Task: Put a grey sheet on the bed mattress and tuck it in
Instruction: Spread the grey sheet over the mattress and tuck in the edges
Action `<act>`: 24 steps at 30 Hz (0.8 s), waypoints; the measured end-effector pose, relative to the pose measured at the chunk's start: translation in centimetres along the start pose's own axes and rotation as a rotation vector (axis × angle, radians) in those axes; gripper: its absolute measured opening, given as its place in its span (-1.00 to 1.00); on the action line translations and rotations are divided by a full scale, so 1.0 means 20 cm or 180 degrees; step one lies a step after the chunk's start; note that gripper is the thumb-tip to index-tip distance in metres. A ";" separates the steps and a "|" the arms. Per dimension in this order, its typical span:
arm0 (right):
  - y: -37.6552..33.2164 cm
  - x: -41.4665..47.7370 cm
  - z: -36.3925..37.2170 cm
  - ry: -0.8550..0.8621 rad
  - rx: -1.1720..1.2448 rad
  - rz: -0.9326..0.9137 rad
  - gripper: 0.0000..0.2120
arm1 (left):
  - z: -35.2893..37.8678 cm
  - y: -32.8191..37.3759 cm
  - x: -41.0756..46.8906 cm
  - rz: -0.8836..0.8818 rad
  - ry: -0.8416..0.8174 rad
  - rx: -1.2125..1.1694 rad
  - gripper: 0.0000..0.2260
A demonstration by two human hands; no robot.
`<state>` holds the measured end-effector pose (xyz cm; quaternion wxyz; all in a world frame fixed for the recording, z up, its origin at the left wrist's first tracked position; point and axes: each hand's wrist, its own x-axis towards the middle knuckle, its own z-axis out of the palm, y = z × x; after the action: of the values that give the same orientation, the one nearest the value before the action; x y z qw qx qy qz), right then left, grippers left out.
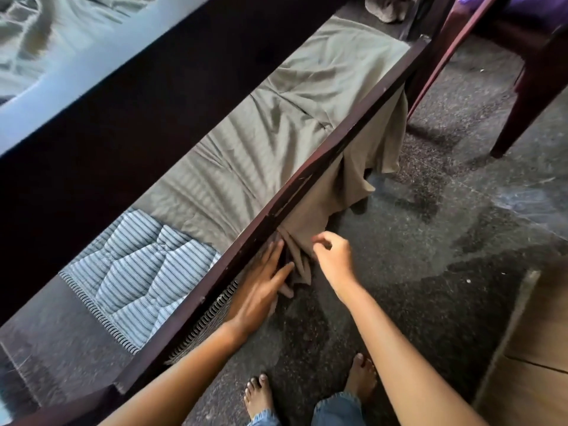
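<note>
The grey cotton sheet covers most of the blue-striped quilted mattress, whose lower-left corner is bare, and spills over the dark wooden side rail at centre frame. The left hand presses straight fingers on the gathered folds. The right hand is loosely curled beside them; I cannot tell if it pinches. Tucking looks just begun: next, push the hanging edge between rail and mattress

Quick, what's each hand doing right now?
Left hand: open, fingers pressing the grey sheet.
Right hand: curled beside the sheet; grip cannot be told.
</note>
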<state>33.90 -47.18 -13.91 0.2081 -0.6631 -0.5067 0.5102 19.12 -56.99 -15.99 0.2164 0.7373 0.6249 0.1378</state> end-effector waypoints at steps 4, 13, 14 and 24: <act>-0.10 0.04 0.10 -0.0154 0.0140 0.0238 -0.82 | 0.02 -0.02 -0.28 -0.0247 -0.0118 0.0022 -0.59; -0.13 0.02 0.26 -0.0759 -0.0011 0.0268 -0.73 | -0.09 0.18 -0.07 -0.1093 0.1158 -0.0148 -0.60; -0.13 0.00 0.26 -0.0812 0.0158 0.0304 -0.72 | -0.09 0.18 -0.04 -0.1197 0.1241 -0.0226 -0.60; -0.02 -0.20 0.36 -0.1138 -0.0681 -0.0167 -0.69 | -0.16 0.20 0.01 -0.0898 0.1484 -0.0849 -0.62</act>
<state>27.38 -52.35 -14.47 0.0564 -0.5669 -0.6040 0.5574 21.05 -56.90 -11.25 0.1791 0.5568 0.7304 0.3527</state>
